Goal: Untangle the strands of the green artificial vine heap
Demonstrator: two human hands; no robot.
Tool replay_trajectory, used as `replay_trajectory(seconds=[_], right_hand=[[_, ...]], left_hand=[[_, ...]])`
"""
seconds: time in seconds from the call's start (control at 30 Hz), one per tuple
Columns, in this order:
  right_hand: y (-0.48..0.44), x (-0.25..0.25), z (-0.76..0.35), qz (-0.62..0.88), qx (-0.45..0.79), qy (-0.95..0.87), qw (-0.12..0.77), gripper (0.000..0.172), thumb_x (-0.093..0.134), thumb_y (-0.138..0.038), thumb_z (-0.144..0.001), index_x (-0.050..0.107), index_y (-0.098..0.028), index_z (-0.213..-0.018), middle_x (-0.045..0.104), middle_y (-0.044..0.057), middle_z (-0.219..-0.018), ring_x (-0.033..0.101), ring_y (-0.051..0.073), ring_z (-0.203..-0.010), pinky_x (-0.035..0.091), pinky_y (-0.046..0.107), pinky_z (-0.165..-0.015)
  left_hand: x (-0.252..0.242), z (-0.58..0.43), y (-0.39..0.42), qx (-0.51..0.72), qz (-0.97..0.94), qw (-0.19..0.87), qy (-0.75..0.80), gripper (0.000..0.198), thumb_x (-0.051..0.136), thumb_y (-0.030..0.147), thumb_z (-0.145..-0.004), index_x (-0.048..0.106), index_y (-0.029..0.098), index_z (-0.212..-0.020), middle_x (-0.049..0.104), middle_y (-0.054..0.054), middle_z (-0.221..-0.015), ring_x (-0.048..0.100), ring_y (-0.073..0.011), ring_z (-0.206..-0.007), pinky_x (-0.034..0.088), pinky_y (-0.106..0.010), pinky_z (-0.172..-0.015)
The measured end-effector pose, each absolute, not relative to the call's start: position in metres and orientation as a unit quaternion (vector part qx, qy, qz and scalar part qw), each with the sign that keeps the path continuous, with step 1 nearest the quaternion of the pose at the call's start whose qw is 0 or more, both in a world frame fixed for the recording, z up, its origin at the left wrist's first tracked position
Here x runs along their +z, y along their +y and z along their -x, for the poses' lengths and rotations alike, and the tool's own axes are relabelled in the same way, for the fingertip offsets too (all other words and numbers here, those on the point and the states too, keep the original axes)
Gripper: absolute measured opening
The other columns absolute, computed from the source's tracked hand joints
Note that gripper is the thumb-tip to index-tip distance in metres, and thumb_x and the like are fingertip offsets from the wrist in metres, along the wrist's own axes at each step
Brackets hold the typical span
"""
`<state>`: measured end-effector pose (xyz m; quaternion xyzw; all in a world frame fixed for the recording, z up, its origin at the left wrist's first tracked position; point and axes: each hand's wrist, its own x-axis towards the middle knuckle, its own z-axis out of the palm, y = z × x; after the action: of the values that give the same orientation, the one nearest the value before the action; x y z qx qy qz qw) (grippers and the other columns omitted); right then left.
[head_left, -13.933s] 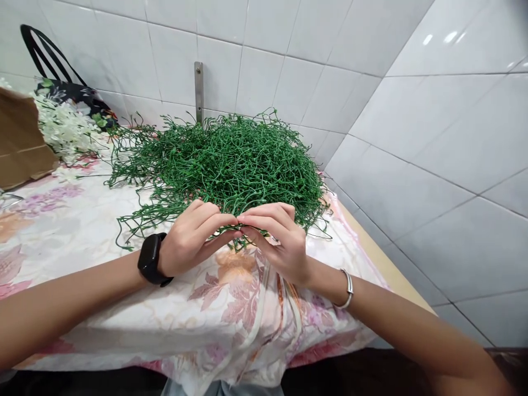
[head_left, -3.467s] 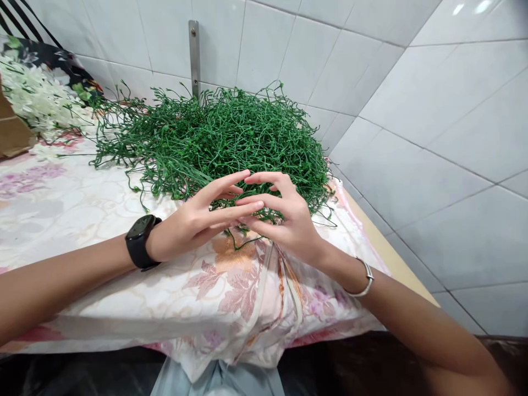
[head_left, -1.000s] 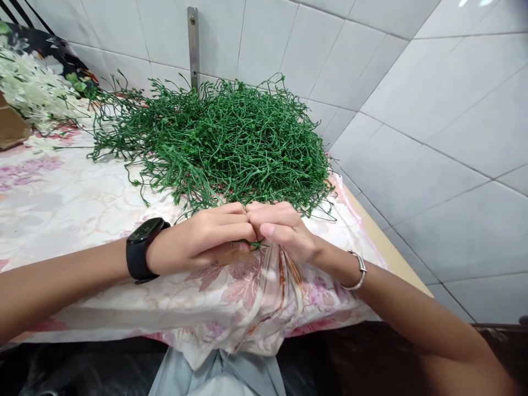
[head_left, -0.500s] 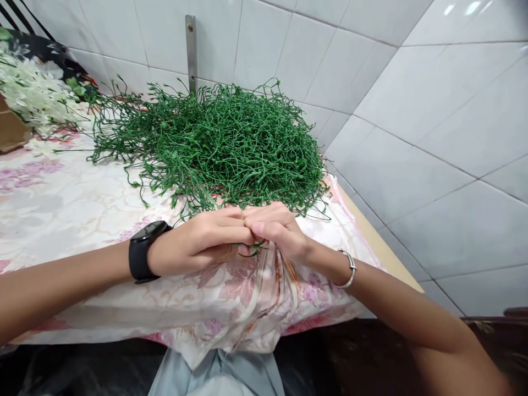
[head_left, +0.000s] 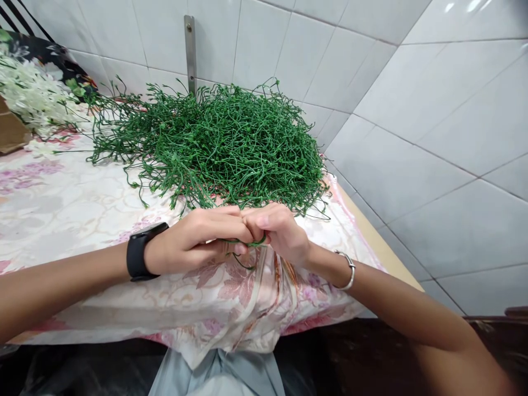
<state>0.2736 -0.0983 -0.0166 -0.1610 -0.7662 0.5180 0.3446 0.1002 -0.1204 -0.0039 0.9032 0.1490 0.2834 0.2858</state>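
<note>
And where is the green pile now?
In the head view, the green pile lies upper centre on the cloth, just beyond the left hand and right hand.

Bright light, glare on wall tiles [head_left: 445,104], deep shadow under tablecloth [head_left: 78,220]

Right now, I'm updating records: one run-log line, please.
left hand: holding green stem | right hand: touching left | green pile: on floral cloth, beyond hands

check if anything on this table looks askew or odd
Mainly the tablecloth: it is gathered into creases at the near edge, while the part further left lies flatter. The pile of green stems straggles untidily on its left side. I see no clear damage.
</note>
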Motion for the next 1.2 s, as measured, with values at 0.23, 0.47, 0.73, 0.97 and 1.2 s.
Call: replay_trajectory(seconds=[0.23,0.47,0.73,0.97,1.2], right_hand=[[-0.099,-0.019,-0.272,0.175,0.562,-0.73,0.348,0.035,0.038,-0.031,-0.074,0.031,-0.017,-0.043,0.028,-0.004,-0.044,0.026,0.008,-0.046,0.022,0.025,-0.049],[-0.101,-0.019,-0.267,0.191,0.616,-0.67,0.368,0.033,0.037,-0.03,-0.071,0.031,-0.018,-0.041,0.025,-0.005,-0.041,0.022,0.007,-0.041,0.022,0.025,-0.045],[-0.103,-0.003,-0.268,0.115,0.644,-0.637,0.408,0.039,0.027,-0.03,-0.078,0.016,-0.017,-0.043,0.015,-0.003,-0.041,0.023,0.009,-0.045,0.028,0.027,-0.049],[-0.085,0.011,-0.284,0.203,0.43,-0.731,0.489,0.031,0.024,-0.035,-0.082,0.036,-0.019,-0.059,0.034,0.0,-0.059,0.035,0.011,-0.055,0.034,0.027,-0.055],[-0.073,0.004,-0.288,0.287,0.289,-0.756,0.513,0.024,0.029,-0.032,-0.086,0.047,-0.017,-0.079,0.048,0.001,-0.075,0.047,0.011,-0.072,0.038,0.027,-0.071]], left_hand=[[-0.003,-0.101,-0.121,0.288,-0.894,0.304,0.16,0.016,0.04,0.01,-0.081,0.054,0.016,-0.082,0.057,-0.005,-0.083,0.049,-0.0138,-0.079,0.04,-0.025,-0.074],[-0.003,-0.101,-0.122,0.291,-0.888,0.315,0.167,0.016,0.039,0.012,-0.081,0.054,0.017,-0.083,0.057,-0.007,-0.083,0.05,-0.0153,-0.081,0.042,-0.028,-0.075],[-0.009,-0.092,-0.115,0.353,-0.864,0.312,0.18,0.014,0.042,0.013,-0.081,0.055,0.017,-0.082,0.058,-0.005,-0.076,0.051,-0.0138,-0.074,0.043,-0.028,-0.069],[-0.011,-0.088,-0.099,0.512,-0.776,0.253,0.267,0.009,0.054,0.018,-0.076,0.057,0.018,-0.085,0.06,-0.005,-0.083,0.054,-0.0146,-0.081,0.046,-0.029,-0.071],[-0.013,-0.091,-0.095,0.581,-0.738,0.224,0.26,0.014,0.06,0.018,-0.072,0.055,0.018,-0.085,0.058,-0.002,-0.082,0.055,-0.0127,-0.08,0.047,-0.027,-0.07]])
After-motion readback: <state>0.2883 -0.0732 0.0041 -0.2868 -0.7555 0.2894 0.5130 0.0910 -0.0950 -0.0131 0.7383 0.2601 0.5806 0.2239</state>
